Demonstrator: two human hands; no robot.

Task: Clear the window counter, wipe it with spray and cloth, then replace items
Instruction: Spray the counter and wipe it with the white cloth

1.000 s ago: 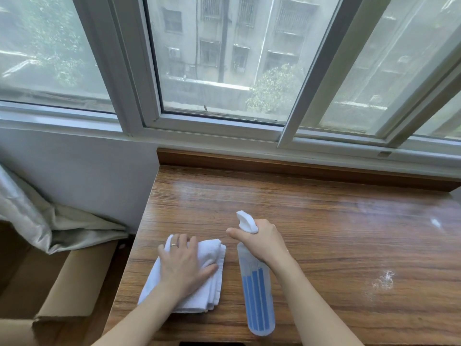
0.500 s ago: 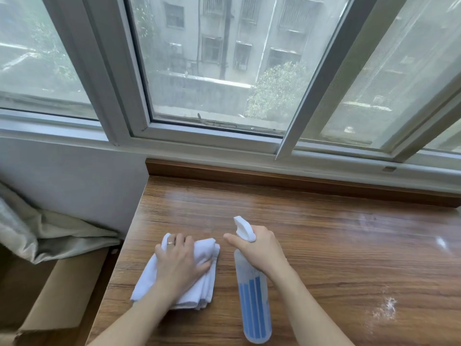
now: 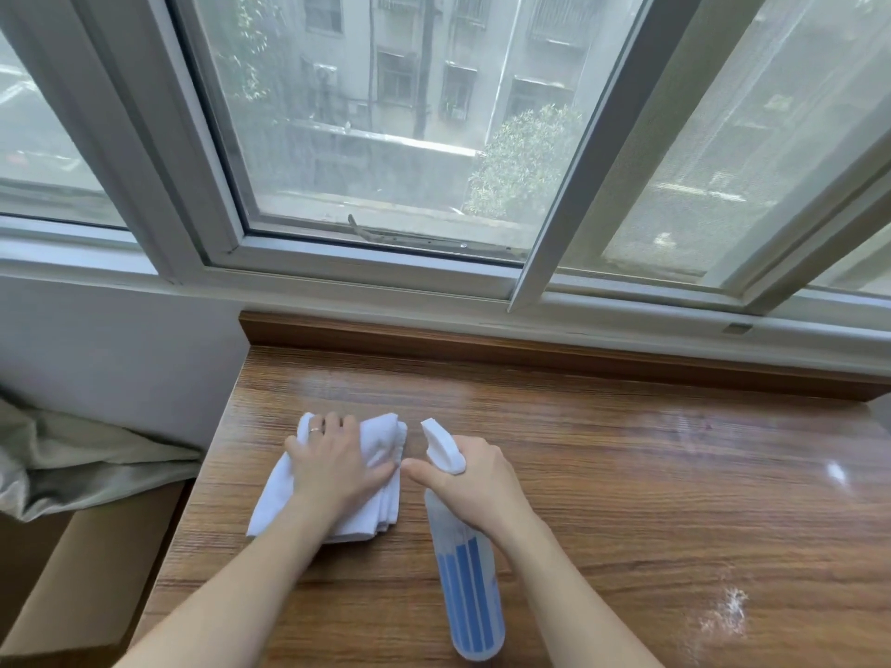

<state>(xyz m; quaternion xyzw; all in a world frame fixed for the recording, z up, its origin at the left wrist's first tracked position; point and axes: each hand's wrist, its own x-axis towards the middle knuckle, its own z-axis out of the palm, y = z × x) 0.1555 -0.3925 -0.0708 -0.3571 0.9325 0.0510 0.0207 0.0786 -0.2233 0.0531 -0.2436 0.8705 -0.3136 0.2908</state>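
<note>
A folded white cloth (image 3: 275, 503) lies on the wooden window counter (image 3: 627, 474) near its left edge. My left hand (image 3: 332, 465) rests flat on top of the cloth, fingers spread over it. A clear spray bottle (image 3: 467, 585) with blue stripes and a white trigger head (image 3: 441, 445) is held upright just right of the cloth. My right hand (image 3: 472, 479) grips its neck, with the nozzle pointing away toward the window.
A white speckled patch (image 3: 728, 614) marks the counter at the lower right. A raised wooden ledge (image 3: 530, 349) runs along the back under the window frame (image 3: 366, 267). Left of the counter stand a cardboard box (image 3: 72, 571) and grey fabric (image 3: 72, 465).
The view has tilted up and shifted slightly. Both hands, the cloth and the bottle lie a little farther from the counter's front edge than before.
</note>
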